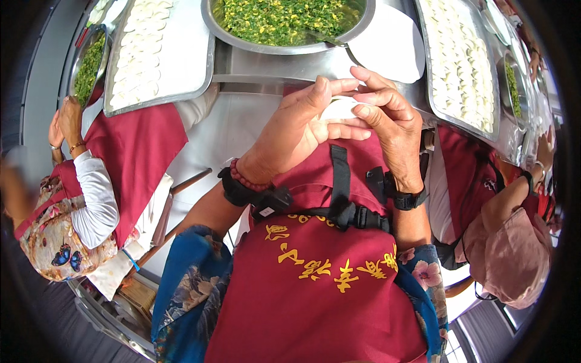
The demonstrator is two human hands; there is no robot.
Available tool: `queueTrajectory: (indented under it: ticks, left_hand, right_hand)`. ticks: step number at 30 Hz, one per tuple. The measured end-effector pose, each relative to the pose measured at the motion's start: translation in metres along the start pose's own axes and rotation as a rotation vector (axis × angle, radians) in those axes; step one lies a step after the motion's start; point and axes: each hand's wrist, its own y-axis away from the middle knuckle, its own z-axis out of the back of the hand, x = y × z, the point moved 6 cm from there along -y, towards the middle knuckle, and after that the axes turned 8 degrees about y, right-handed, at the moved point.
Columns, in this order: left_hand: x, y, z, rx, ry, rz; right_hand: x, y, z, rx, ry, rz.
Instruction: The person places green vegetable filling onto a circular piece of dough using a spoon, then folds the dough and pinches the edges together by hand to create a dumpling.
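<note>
A white dumpling [340, 109] is between my two hands, in front of my dark red apron. My left hand [296, 132] cradles it from the left, palm turned up and fingers beneath and behind it. Against its right side presses the thumb of my right hand [396, 118], with that hand's fingers curled around the edge. The dough looks folded, though my fingers cover part of the rim, and any filling is hidden. Just beyond my hands stands a large steel bowl [242, 42] of chopped green and yellow filling [287, 19].
Metal trays hold rows of white dumplings, one tray [184, 57] at left and another [436, 91] at right. A white round sheet [392, 48] lies beside the bowl. Co-workers sit on both sides; a hand [71, 121] shows at left, a pink hat [508, 260] at right.
</note>
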Motion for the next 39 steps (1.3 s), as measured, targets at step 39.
queueTrajectory:
  ticks: [39]
  left_hand:
    - [-0.001, 0.008, 0.017, 0.001, 0.326, 0.070]
  right_hand:
    - [0.006, 0.008, -0.017, -0.060, 0.287, 0.323]
